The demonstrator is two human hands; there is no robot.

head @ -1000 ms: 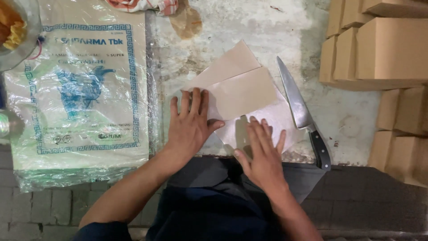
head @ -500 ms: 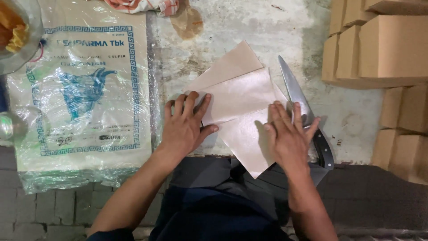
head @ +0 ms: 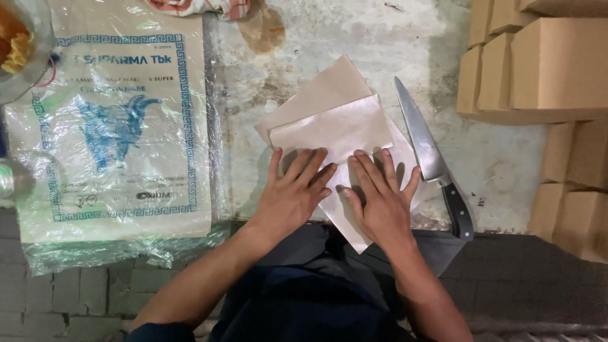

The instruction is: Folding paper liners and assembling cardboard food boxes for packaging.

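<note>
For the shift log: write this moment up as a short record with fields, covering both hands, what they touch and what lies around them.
left hand: left hand flat, fingers spread, pressing the brown paper sheets
right hand: right hand flat on the same sheets, beside the left
paper: a few overlapping sheets, one corner hanging over the worktop edge
knife: kitchen knife lying right of the paper, black handle toward the person
left side: plastic-wrapped pack with blue print
right side: stacked cardboard boxes
top edge: cloth

Several brown paper sheets lie flat and overlapped, fanned at slight angles, on the worn tabletop; their near corner juts past its front edge.
</note>
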